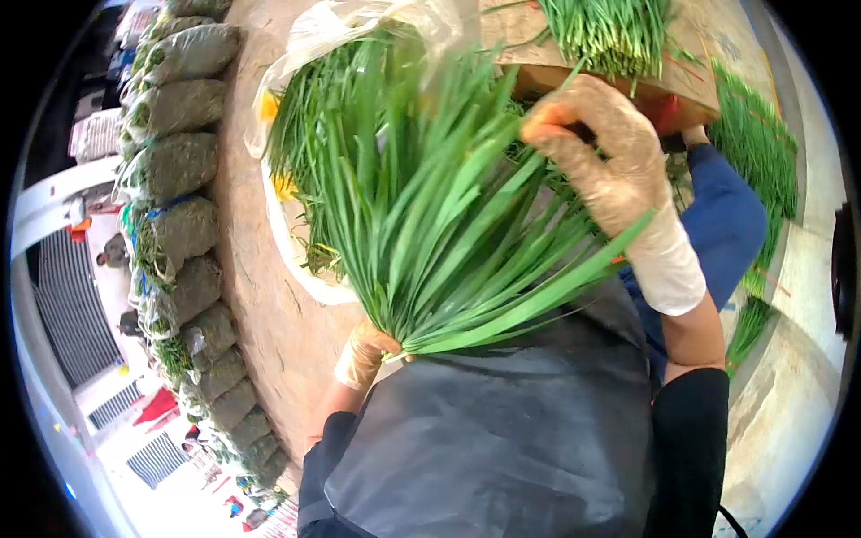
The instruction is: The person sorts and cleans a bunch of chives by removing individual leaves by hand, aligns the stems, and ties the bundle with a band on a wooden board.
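A fanned bunch of garlic chives (430, 215) spreads upward in front of me. My left hand (366, 348), in a stained glove, is closed around the bunch's gathered lower end, just above the dark apron (502, 439) on my lap. Above the right side of the fan is my right hand (619, 161), in a brown-stained glove with an orange fingertip. Its thumb and forefinger are bent together in a pinch near the leaf tips. Whatever lies between these fingers is too small to make out. A thin green blade shows just behind them.
Behind the bunch stands an open clear plastic bag (309, 278) with loose green leaves. A brown box (691, 99) carries trimmed chives (610, 36). More chives (749, 134) lie at right. Filled sacks (184, 103) line the left side of the brown floor (260, 359).
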A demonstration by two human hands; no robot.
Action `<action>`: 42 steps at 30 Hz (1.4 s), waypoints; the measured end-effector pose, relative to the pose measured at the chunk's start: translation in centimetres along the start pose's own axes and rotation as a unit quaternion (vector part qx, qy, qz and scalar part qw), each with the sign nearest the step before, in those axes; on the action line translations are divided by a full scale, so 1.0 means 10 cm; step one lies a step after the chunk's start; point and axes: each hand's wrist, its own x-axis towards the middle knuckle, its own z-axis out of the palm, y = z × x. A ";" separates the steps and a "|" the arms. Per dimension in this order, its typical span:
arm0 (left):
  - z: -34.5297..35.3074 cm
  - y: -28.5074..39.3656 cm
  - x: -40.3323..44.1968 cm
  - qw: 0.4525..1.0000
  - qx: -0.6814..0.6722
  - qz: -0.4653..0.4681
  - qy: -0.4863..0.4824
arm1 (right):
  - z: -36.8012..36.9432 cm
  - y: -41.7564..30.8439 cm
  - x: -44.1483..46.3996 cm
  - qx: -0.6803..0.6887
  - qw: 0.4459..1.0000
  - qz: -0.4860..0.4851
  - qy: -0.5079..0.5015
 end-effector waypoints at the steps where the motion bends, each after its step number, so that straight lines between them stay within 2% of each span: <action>1: 0.01 -0.01 -0.01 1.000 0.001 0.003 0.000 | 0.00 0.02 0.01 0.000 1.000 -0.005 -0.004; 3: -0.03 -0.01 -0.01 1.000 0.004 0.002 -0.003 | -0.07 0.04 -0.05 -0.112 0.991 -0.065 -0.019; 4: -0.04 -0.01 0.01 1.000 0.006 -0.001 -0.007 | -0.06 0.04 -0.10 -0.077 0.995 -0.054 -0.038; 6: -0.07 0.00 0.02 1.000 0.008 -0.008 -0.009 | -0.08 -0.10 -0.19 -0.001 0.994 0.082 -0.078; 12: -0.10 0.01 -0.02 1.000 0.019 -0.018 -0.009 | -0.09 -0.17 -0.28 -0.027 0.989 0.118 -0.086; 14: -0.10 0.02 -0.04 1.000 0.022 -0.020 -0.009 | -0.11 -0.20 -0.25 -0.097 0.980 0.103 -0.142; 15: -0.10 0.02 -0.04 0.999 0.026 -0.020 -0.009 | -0.10 -0.19 -0.24 -0.090 0.980 0.089 -0.150; 18: -0.09 0.01 -0.07 0.999 0.031 -0.018 -0.009 | -0.13 -0.17 -0.25 -0.087 0.984 0.036 -0.153; 19: -0.10 0.01 -0.06 0.999 0.034 -0.015 -0.010 | -0.14 -0.17 -0.27 -0.063 0.991 0.020 -0.119; 22: -0.10 -0.01 -0.07 0.999 0.040 -0.014 -0.009 | -0.16 -0.15 -0.30 0.016 0.993 0.049 -0.107; 24: -0.10 -0.01 -0.07 0.999 0.044 -0.013 -0.010 | -0.20 -0.17 -0.30 0.045 0.987 0.075 -0.138; 26: -0.11 -0.01 -0.07 0.999 0.050 -0.012 -0.013 | -0.19 -0.12 -0.31 0.011 0.987 0.000 -0.157; 31: -0.13 -0.02 -0.07 0.997 0.067 -0.009 -0.024 | -0.10 -0.13 -0.34 -0.061 0.973 -0.018 -0.221; 32: -0.13 -0.03 -0.06 0.997 0.069 -0.009 -0.028 | -0.07 -0.13 -0.35 -0.061 0.973 -0.018 -0.221; 34: -0.13 -0.05 -0.05 0.996 0.080 -0.006 -0.037 | 0.01 -0.12 -0.39 -0.174 0.954 -0.096 -0.227; 36: -0.14 -0.07 -0.03 0.994 0.093 -0.002 -0.049 | 0.04 -0.13 -0.39 -0.179 0.957 -0.118 -0.198; 39: -0.16 -0.11 0.00 0.991 0.117 0.008 -0.066 | -0.04 -0.04 -0.40 -0.006 0.971 -0.120 -0.207; 40: -0.15 -0.12 0.00 0.990 0.124 0.011 -0.069 | -0.06 0.01 -0.42 -0.004 0.971 -0.121 -0.206; 42: -0.15 -0.15 0.01 0.987 0.138 0.013 -0.081 | -0.10 0.07 -0.45 0.182 0.942 -0.028 -0.281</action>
